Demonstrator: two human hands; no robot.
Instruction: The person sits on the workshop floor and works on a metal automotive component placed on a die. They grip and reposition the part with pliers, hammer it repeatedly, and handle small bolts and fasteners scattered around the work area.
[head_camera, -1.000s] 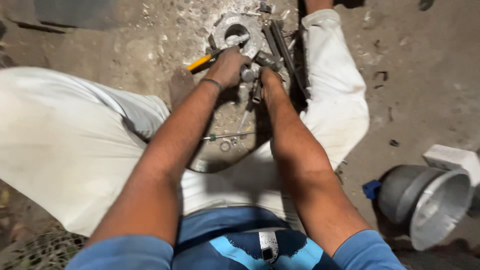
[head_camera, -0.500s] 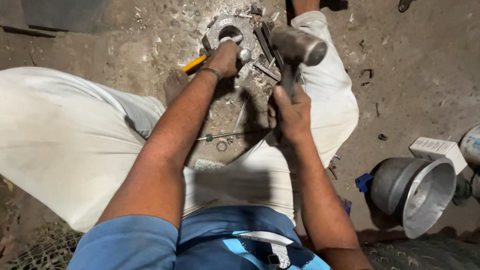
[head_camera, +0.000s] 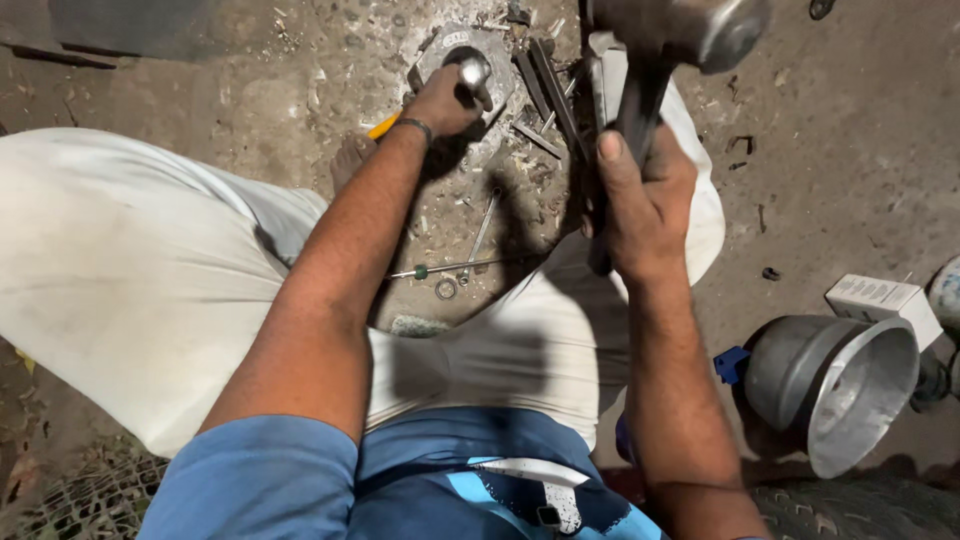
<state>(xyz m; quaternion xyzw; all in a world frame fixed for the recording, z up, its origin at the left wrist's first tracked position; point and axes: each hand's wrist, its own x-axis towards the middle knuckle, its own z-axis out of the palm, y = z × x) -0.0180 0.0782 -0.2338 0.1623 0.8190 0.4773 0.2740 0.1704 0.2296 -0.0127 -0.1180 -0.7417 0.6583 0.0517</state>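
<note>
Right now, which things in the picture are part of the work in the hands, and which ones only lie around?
In use:
- hammer, raised in the right hand
- metal rod, held by the left hand
- round metal part under it

Lying about:
- metal funnel
- white box
- screwdriver
- small ring

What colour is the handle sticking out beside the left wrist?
Yellow: the handle peeks out by the left hand, seen in the head view.

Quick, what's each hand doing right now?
Left hand: closed around a small metal piece on the ground.
Right hand: closed on a raised hammer.
</note>
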